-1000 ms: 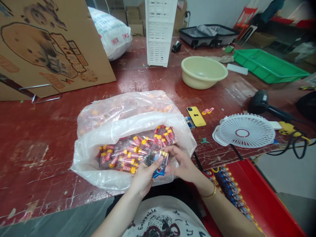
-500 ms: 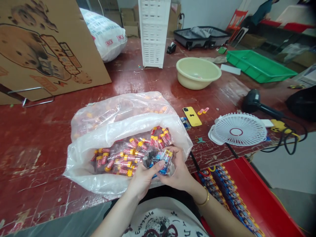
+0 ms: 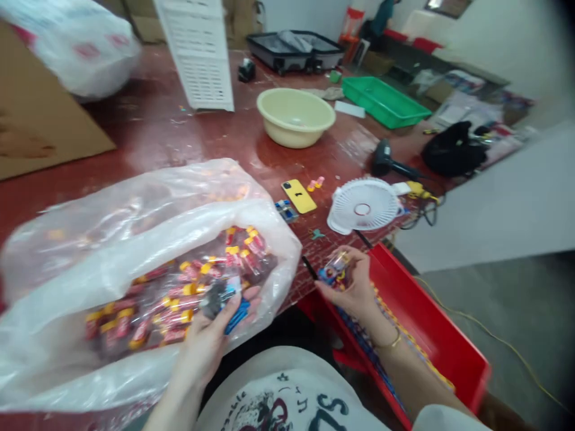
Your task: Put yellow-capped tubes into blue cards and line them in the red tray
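My left hand [image 3: 207, 338] pinches a bunch of small black-and-blue packets [image 3: 236, 314] over the mouth of a white plastic bag [image 3: 265, 200]. Inside the bag lie many small red tubes with yellow caps [image 3: 182, 299]. My right hand [image 3: 360, 290] grips a small clear packet with blue and yellow contents [image 3: 335, 270], above the near end of a red tray [image 3: 429, 317]. Rows of similar packets line that tray, partly hidden by my right forearm. Motion blur hides the print on the packets.
On the red table lie a yellow phone [image 3: 299, 197], two small tubes [image 3: 315, 184] and a white fan grille [image 3: 366, 205]. Farther back stand a cream basin [image 3: 294, 134], a green tray [image 3: 386, 114], a white slotted rack [image 3: 197, 60] and a hair dryer [image 3: 384, 158]. A person is far off.
My hands have parted. The right one has carried a packet rightward from the bag to the red tray, while the left keeps the bunch over the bag. The view has turned right.
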Tool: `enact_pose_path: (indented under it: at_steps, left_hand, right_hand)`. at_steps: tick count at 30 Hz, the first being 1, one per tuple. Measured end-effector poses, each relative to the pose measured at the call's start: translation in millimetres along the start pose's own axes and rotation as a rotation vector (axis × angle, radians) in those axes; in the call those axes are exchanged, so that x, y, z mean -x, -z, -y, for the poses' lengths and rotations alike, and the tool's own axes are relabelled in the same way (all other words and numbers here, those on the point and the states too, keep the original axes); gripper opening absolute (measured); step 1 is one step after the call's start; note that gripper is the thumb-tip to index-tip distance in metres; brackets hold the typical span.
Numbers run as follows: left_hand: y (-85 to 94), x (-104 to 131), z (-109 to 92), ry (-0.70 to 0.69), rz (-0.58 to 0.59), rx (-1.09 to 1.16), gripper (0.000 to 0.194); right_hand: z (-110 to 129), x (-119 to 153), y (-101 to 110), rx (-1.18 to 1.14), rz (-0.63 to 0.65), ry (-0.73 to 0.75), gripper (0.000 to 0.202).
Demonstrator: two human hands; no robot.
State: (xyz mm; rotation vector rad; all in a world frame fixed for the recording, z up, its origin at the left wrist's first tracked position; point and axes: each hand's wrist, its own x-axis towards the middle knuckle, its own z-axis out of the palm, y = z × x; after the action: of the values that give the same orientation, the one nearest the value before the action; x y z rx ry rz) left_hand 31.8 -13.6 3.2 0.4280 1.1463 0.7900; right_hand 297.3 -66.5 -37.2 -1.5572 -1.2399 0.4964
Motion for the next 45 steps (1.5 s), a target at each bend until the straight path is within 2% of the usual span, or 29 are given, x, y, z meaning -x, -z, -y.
enact_pose_path:
  at_steps: [2, 3, 4, 6, 8, 11, 15, 18, 21, 26, 30, 36, 45]
  left_hand:
    - [-1.9, -4, 1, -0.005, -0.022, -0.021, 0.037]
    - [-3.7, -7, 1, -0.004, -0.042, -0.033, 0.036]
    - [-6.1, -9, 2, -0.005, -0.061, -0.044, 0.035]
    - [-11.8, -13, 4, 0.0, -0.078, -0.061, 0.033]
    - [-17.6, -14, 6, 0.006, -0.052, -0.068, 0.033]
    - [-24.6, -13, 8, 0.014, -0.033, -0.094, 0.033]
    - [-28.1, -10, 11, 0.056, -0.047, -0.145, 0.036]
    - [-28.7, -9, 11, 0.109, -0.045, -0.114, 0.049]
    - [-31.3, -9, 11, 0.104, -0.059, -0.103, 0.053]
    - [-38.9, -7, 11, 0.065, -0.056, -0.127, 0.036]
    - [-40.1, -3, 10, 0.055, -0.046, -0.16, 0.025]
    - [-29.0, -3, 7, 0.068, -0.053, -0.2, 0.022]
    - [-27.9, -6, 9, 0.08, -0.062, -0.189, 0.027]
  right_hand:
    - [-49, 16, 62, 0.299, -0.181, -0.179, 0.066]
    - [-74, 30, 91, 0.47, -0.229, -0.321, 0.065]
    - [-97, 46, 116, 0.54, -0.253, -0.405, 0.062]
    - [-136, 79, 150, 0.64, -0.261, -0.536, 0.058]
    - [-166, 107, 161, 0.687, -0.229, -0.623, 0.056]
    - [-199, 125, 151, 0.733, -0.168, -0.702, 0.056]
    - [-232, 115, 131, 0.763, -0.122, -0.729, 0.059]
    - [-245, 109, 129, 0.778, -0.114, -0.75, 0.065]
    - [-243, 112, 135, 0.787, -0.108, -0.743, 0.073]
    - [-226, 116, 147, 0.804, -0.143, -0.685, 0.079]
    - [-223, 102, 138, 0.795, -0.109, -0.616, 0.084]
    - [-237, 77, 120, 0.76, -0.029, -0.551, 0.092]
    - [-244, 75, 116, 0.734, 0.015, -0.598, 0.083]
